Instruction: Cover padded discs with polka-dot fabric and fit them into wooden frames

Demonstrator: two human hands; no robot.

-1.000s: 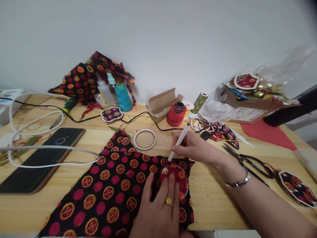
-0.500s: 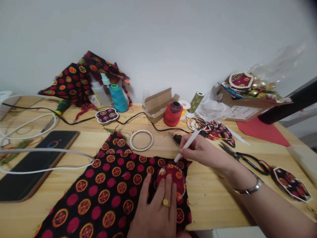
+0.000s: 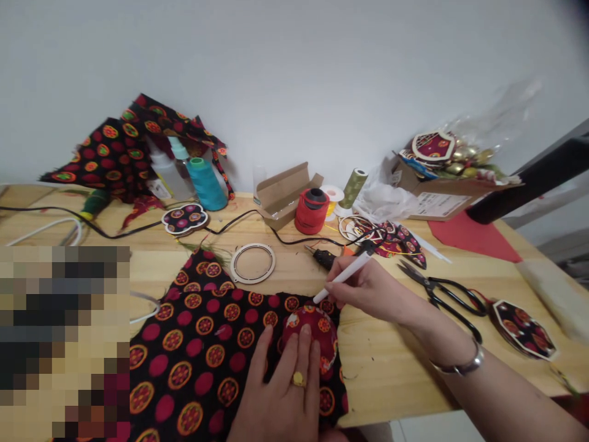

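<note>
A black cloth [image 3: 193,356] patterned with dark red dots and orange rings lies spread at the front of the table. On its right part rests a round dark red floral piece [image 3: 317,328]. Stretched fingers of my left hand [image 3: 288,387], which wears a gold ring, press down on this piece. My right hand [image 3: 354,285] pinches a white pen [image 3: 343,278]. The pen's tip is at the upper edge of the round piece, over the cloth. Just beyond the cloth lies a pale wooden ring [image 3: 253,247].
Black scissors [image 3: 437,291] and an octagonal framed ornament [image 3: 524,329] lie to the right. Behind stand a red thread spool [image 3: 311,212], a turquoise thread cone [image 3: 207,184] and a small cardboard box [image 3: 288,196]. A black cable [image 3: 234,222] crosses the table. Pixelation covers the lower left.
The whole view has shifted, so things appear farther left. The pen tip has moved slightly left along the round piece's upper edge. My left hand stays pressed on it.
</note>
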